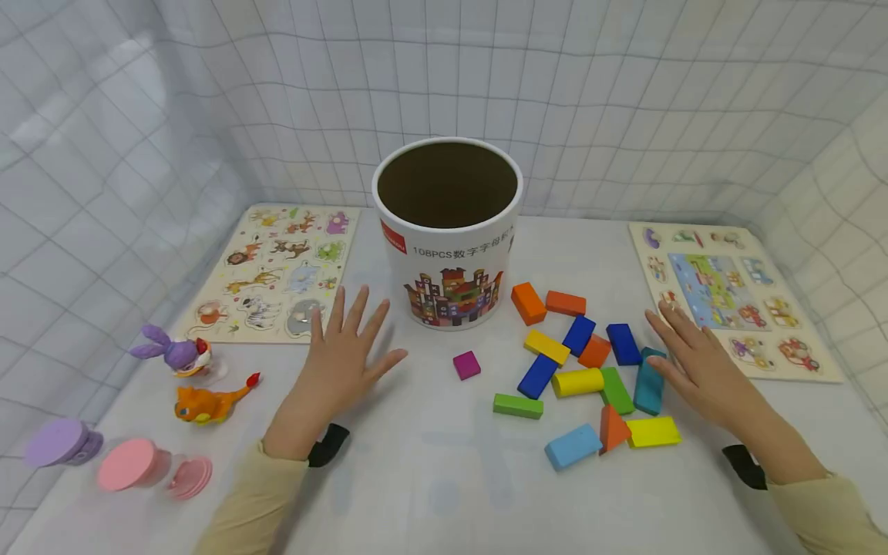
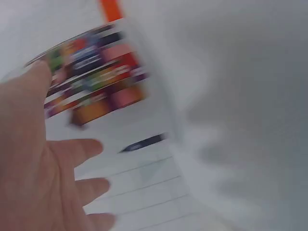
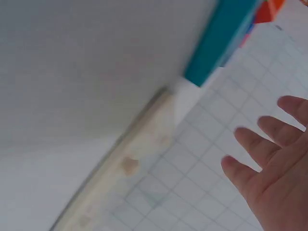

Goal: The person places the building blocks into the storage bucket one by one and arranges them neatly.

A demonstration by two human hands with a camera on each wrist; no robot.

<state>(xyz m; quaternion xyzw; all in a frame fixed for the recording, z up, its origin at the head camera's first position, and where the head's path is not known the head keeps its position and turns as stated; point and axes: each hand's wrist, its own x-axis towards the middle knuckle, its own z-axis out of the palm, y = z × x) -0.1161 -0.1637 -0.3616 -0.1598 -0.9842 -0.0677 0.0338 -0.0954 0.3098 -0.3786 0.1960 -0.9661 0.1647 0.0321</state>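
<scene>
My left hand [image 1: 338,362], fingers spread and holding nothing, is palm down between the animal puzzle board [image 1: 277,270] and a small magenta cube [image 1: 467,365]. A big white bucket [image 1: 447,270] with printed sides stands upright at the back middle, its mouth facing up. My right hand [image 1: 708,370] is at the right with straight fingers, its fingertips beside a teal block [image 1: 649,383] and over the edge of another puzzle board [image 1: 798,339]. Several coloured blocks lie scattered between the hands, among them a yellow cylinder [image 1: 579,382], a light blue block [image 1: 573,446] and a red-orange triangle [image 1: 613,428].
At the left lie a purple rabbit figure [image 1: 182,354] and an orange animal figure [image 1: 211,404]. Near them are a purple tub [image 1: 62,442], a pink tub [image 1: 133,464] and a pink lid [image 1: 190,477]. White gridded cloth [image 1: 430,69] rises behind and at both sides.
</scene>
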